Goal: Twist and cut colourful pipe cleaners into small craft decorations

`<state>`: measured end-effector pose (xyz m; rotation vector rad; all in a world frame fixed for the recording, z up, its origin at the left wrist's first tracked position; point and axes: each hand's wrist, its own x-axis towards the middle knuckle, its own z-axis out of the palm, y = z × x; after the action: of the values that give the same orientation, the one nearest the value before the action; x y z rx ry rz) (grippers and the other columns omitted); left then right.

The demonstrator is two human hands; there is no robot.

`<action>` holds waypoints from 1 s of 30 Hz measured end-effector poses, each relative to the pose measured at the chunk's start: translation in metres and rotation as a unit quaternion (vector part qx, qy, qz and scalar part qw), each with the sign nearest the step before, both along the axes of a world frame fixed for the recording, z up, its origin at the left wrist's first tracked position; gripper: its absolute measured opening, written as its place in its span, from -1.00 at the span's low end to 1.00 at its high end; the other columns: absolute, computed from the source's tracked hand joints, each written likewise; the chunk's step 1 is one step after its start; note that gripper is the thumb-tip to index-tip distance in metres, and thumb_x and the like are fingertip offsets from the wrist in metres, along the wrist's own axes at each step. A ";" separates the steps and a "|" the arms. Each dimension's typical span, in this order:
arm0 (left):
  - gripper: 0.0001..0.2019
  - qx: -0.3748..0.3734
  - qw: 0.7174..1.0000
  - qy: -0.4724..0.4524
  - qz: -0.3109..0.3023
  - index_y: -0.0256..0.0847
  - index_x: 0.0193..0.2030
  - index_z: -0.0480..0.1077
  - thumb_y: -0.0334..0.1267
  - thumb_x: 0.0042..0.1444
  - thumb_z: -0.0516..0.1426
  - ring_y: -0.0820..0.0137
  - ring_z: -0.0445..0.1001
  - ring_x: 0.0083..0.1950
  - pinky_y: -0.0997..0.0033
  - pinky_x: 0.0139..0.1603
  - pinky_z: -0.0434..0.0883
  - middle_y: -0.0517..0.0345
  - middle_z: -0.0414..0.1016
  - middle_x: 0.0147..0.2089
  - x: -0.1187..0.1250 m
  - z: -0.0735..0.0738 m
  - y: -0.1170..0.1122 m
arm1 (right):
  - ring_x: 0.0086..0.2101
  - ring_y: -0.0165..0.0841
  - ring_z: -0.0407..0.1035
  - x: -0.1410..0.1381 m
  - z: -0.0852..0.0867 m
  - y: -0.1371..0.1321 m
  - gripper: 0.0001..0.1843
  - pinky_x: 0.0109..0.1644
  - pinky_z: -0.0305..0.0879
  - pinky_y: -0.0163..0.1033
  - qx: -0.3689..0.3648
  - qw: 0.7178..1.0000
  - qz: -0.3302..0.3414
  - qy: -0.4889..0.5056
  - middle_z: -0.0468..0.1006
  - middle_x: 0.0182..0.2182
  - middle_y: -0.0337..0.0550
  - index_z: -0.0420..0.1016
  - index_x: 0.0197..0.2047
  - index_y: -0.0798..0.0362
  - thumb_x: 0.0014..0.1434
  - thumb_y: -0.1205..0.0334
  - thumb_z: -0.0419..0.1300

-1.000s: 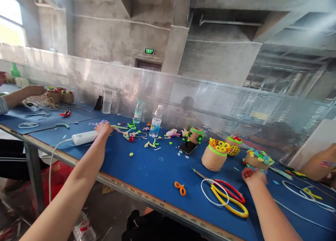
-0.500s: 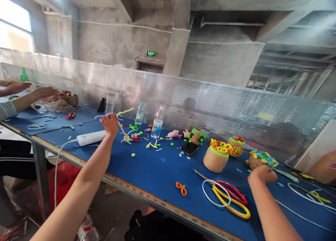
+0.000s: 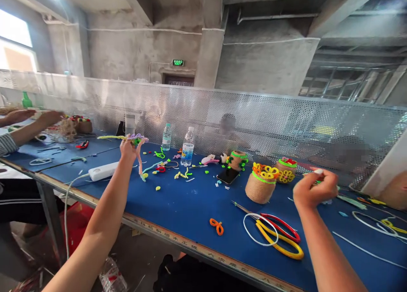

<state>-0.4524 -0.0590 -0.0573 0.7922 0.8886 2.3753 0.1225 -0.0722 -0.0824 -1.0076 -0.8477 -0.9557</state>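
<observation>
My left hand (image 3: 127,147) is raised above the blue table (image 3: 190,207), closed round a bunch of pipe cleaners (image 3: 136,141) in yellow, purple and pink that droop from it. More loose pipe cleaner pieces (image 3: 162,167) lie on the table just beyond it. My right hand (image 3: 313,189) is lifted off the table at the right. Its fingers are curled in a pinch round something small and pale that I cannot make out. The nearest things to it are a twine-wrapped jar with yellow loops (image 3: 260,186) and another with red and green trim (image 3: 286,169).
Red, yellow and white loops (image 3: 276,237) and an orange pipe cleaner twist (image 3: 217,226) lie near the front edge. A phone (image 3: 227,176), a third jar (image 3: 238,159), two water bottles (image 3: 187,148) and a white power strip (image 3: 102,171) stand further back. A perforated screen (image 3: 254,122) bounds the table. Another person's hands (image 3: 34,116) work at far left.
My left hand picked the pipe cleaners up from the table and raised them. My right hand rose from the table beside the blue-and-green decorated jar, which no longer shows.
</observation>
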 end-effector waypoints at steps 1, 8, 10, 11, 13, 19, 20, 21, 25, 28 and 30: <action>-0.91 0.009 1.000 0.014 -0.017 -0.22 -0.35 0.23 -0.47 0.05 0.04 0.49 0.41 -0.41 0.49 -0.38 0.43 0.23 0.35 -0.46 0.007 0.001 0.000 | -0.51 -0.18 0.34 -0.008 0.000 -0.003 -0.83 -0.41 0.20 -0.13 0.005 0.999 0.009 -0.036 0.43 -0.58 -0.01 0.31 -0.40 0.04 0.12 0.26 -0.07; -0.78 0.025 0.958 0.183 -0.217 -0.27 -0.27 0.46 -0.51 -0.11 0.18 0.40 0.49 -0.32 0.47 -0.36 0.45 0.08 0.50 -0.34 0.121 0.019 0.009 | -0.37 -0.26 0.39 -0.101 0.003 -0.026 -0.86 -0.28 0.31 -0.20 -0.080 0.939 0.163 -0.292 0.48 -0.41 -0.07 0.33 -0.20 0.09 0.15 0.33 0.02; -0.80 0.031 0.919 0.275 -0.282 -0.26 -0.22 0.46 -0.43 -0.05 0.18 0.40 0.49 -0.31 0.44 -0.31 0.45 0.08 0.51 -0.32 0.161 0.023 0.010 | -0.26 -0.22 0.39 -0.134 0.006 -0.029 -0.80 -0.20 0.32 -0.15 -0.193 0.898 0.251 -0.305 0.49 -0.33 -0.03 0.34 -0.13 0.08 0.18 0.23 0.04; -0.80 0.042 0.891 0.331 -0.306 -0.26 -0.20 0.46 -0.40 -0.02 0.17 0.41 0.49 -0.29 0.44 -0.28 0.44 0.08 0.51 -0.31 0.179 0.023 0.009 | -0.25 -0.22 0.39 -0.148 0.007 -0.028 -0.75 -0.18 0.32 -0.14 -0.240 0.884 0.298 -0.268 0.49 -0.29 -0.02 0.34 -0.11 0.08 0.17 0.16 0.09; -0.80 0.061 0.840 0.426 -0.331 -0.27 -0.19 0.45 -0.34 0.00 0.17 0.41 0.48 -0.28 0.44 -0.26 0.42 0.07 0.51 -0.30 0.212 0.020 0.006 | -0.31 -0.24 0.40 -0.172 0.007 -0.025 -0.70 -0.25 0.33 -0.18 -0.313 0.846 0.397 -0.172 0.49 -0.32 -0.04 0.37 -0.16 0.08 0.08 0.09 0.19; -0.78 0.049 0.830 0.479 -0.283 -0.32 -0.25 0.44 -0.23 -0.02 0.15 0.36 0.47 -0.26 0.41 -0.25 0.40 0.02 0.50 -0.28 0.253 -0.005 0.000 | -0.51 -0.33 0.31 -0.183 -0.009 -0.013 -0.83 -0.33 0.24 -0.22 -0.347 0.735 0.581 0.030 0.42 -0.56 -0.27 0.43 -0.39 0.02 -0.13 0.40 0.23; -0.77 0.039 0.839 0.472 -0.268 -0.32 -0.24 0.43 -0.23 -0.03 0.14 0.37 0.46 -0.27 0.42 -0.26 0.40 0.04 0.49 -0.28 0.252 -0.010 0.002 | -0.52 -0.33 0.30 -0.180 -0.011 -0.012 -0.84 -0.35 0.23 -0.23 -0.347 0.716 0.603 0.055 0.41 -0.59 -0.28 0.44 -0.41 0.01 -0.14 0.39 0.23; -0.76 0.027 0.850 0.464 -0.248 -0.31 -0.23 0.43 -0.23 -0.02 0.13 0.39 0.45 -0.30 0.43 -0.29 0.39 0.05 0.48 -0.29 0.250 -0.013 0.004 | -0.54 -0.34 0.29 -0.177 -0.012 -0.011 -0.87 -0.38 0.22 -0.23 -0.348 0.699 0.620 0.072 0.40 -0.60 -0.29 0.44 -0.43 0.00 -0.14 0.36 0.24; -0.76 -0.039 0.891 0.429 -0.145 -0.27 -0.17 0.40 -0.27 0.03 0.05 0.44 0.37 -0.39 0.49 -0.41 0.31 0.13 0.41 -0.35 0.228 -0.021 0.016 | -0.59 -0.39 0.24 -0.165 -0.014 -0.008 -0.87 -0.46 0.21 -0.26 -0.335 0.673 0.646 0.134 0.38 -0.64 -0.31 0.42 -0.46 0.01 -0.13 0.20 0.27; -0.88 -0.097 0.896 0.421 -0.103 -0.26 -0.36 0.40 -0.30 0.00 0.07 0.41 0.33 -0.46 0.50 -0.48 0.22 0.17 0.35 -0.50 0.204 -0.023 0.025 | -0.55 -0.42 0.26 -0.158 -0.014 -0.007 -0.77 -0.41 0.26 -0.28 -0.323 0.652 0.661 0.184 0.41 -0.58 -0.30 0.42 -0.43 0.03 -0.19 0.14 0.30; -0.90 -0.126 0.882 0.437 -0.125 -0.26 -0.50 0.38 -0.29 -0.04 0.12 0.40 0.31 -0.52 0.49 -0.53 0.19 0.18 0.31 -0.60 0.193 -0.025 0.026 | -0.51 -0.43 0.30 -0.157 -0.014 -0.009 -0.72 -0.37 0.30 -0.28 -0.321 0.632 0.674 0.206 0.44 -0.52 -0.29 0.43 -0.38 0.03 -0.21 0.12 0.30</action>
<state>-0.2596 -0.0335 -0.0822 1.7893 1.2881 1.5750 -0.0342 -0.0812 -0.0968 -0.7654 -1.2213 0.9234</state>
